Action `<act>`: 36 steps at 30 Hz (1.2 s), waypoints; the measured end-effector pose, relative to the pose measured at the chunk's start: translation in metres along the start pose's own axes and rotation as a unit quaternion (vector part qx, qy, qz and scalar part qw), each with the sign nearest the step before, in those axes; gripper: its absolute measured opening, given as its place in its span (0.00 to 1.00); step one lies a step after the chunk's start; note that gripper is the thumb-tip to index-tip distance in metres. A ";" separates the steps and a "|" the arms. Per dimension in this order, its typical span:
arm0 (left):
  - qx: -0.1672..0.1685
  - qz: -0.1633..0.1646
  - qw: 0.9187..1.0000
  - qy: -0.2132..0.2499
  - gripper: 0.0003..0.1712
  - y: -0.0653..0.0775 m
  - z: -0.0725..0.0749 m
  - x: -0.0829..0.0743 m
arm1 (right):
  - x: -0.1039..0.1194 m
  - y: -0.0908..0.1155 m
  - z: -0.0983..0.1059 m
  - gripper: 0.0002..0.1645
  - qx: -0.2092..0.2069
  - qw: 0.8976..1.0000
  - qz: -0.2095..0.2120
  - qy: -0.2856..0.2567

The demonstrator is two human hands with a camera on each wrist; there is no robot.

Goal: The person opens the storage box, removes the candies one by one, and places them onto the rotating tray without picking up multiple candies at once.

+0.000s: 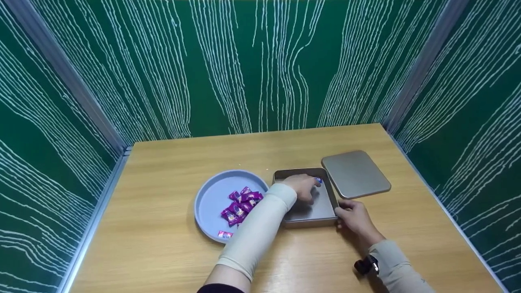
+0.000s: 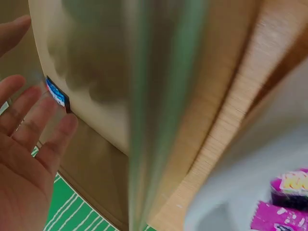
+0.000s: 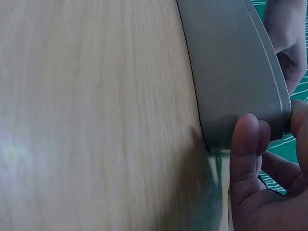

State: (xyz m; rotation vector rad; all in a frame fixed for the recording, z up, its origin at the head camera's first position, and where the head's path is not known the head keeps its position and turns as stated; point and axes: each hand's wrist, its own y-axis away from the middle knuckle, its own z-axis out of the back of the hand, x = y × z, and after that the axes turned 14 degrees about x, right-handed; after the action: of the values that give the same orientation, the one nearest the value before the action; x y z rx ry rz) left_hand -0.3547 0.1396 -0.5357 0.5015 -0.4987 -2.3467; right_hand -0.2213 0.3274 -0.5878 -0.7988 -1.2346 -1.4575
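Observation:
My left hand (image 1: 302, 187) reaches into an open metal tin (image 1: 311, 223), its thumb apart from its fingers. At the fingertips is a small blue-wrapped candy (image 2: 57, 94), close to the tin's inner wall in the left wrist view. The tin's right front corner is held by my right hand (image 1: 356, 219), with fingers (image 3: 245, 144) against the outer wall and the thumb at the rim. Left of the tin stands a pale blue round tray (image 1: 209, 195) with several purple-wrapped candies (image 1: 238, 207), partly hidden by the left sleeve.
A flat metal lid (image 1: 358, 175) lies at the tin's right on the wooden table (image 1: 163, 228). One pinkish-red wrapped candy (image 1: 224, 234) sits by the tray's front rim. Green panels with white lines (image 1: 252, 65) enclose the table's back and sides.

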 end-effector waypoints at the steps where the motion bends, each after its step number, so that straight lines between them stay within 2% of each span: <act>1: 0.004 0.003 1.000 -0.002 0.40 0.001 0.001 -0.002 | 0.000 0.000 0.000 0.31 0.000 1.000 0.004 0.000; 7: 0.012 0.019 1.000 -0.006 0.42 -0.030 -0.010 0.005 | 0.000 0.001 0.000 0.31 0.004 1.000 0.004 0.003; 8: 0.012 0.017 1.000 -0.007 0.41 -0.030 -0.009 0.004 | 0.000 0.000 0.001 0.31 0.004 1.000 0.003 0.002; 11: 0.010 0.011 1.000 -0.008 0.38 -0.020 -0.003 -0.001 | -0.001 -0.002 0.001 0.30 0.006 1.000 0.004 -0.009; 14: 0.011 0.011 1.000 0.004 0.33 0.000 0.007 -0.007 | -0.002 -0.002 0.000 0.29 0.005 1.000 0.006 -0.025; 19: 0.017 0.025 0.999 0.028 0.30 0.000 0.009 -0.004 | -0.002 0.000 0.000 0.29 0.005 1.000 0.009 -0.020; 28: 0.015 0.002 1.000 0.003 0.30 0.019 0.018 -0.006 | 0.000 0.002 0.000 0.30 0.010 1.000 0.010 -0.006; 33: 0.026 -0.005 1.000 -0.016 0.38 0.020 0.019 -0.007 | 0.001 0.003 0.000 0.33 0.008 1.000 0.005 -0.012; 36: 0.031 -0.006 0.999 -0.014 0.35 0.019 0.019 -0.007 | 0.000 0.003 0.001 0.34 0.007 1.000 0.001 -0.012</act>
State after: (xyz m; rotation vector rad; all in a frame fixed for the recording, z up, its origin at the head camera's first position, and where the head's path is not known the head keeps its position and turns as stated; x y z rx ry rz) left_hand -0.3488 0.1346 -0.5086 0.5031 -0.5848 -2.3581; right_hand -0.2187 0.3280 -0.5865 -0.8103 -1.2609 -1.4384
